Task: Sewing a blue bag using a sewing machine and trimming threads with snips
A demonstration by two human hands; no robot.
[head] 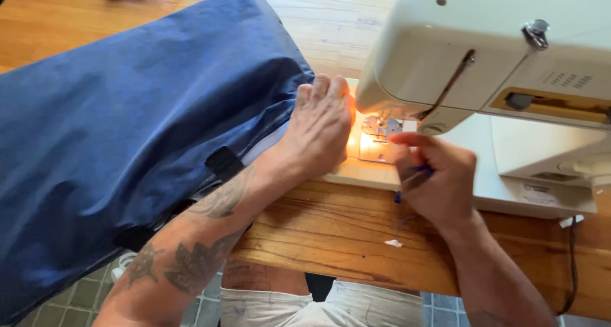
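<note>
Wooden tabletop carries our cream sewing machine, where our left hand presses flat and unclenched on the blue fabric beside the needle plate, while our right hand pinches blue thread.

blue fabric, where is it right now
In the head view the blue fabric fills the left side, draped over the wooden table, its edge under the left hand beside the sewing machine.
</note>
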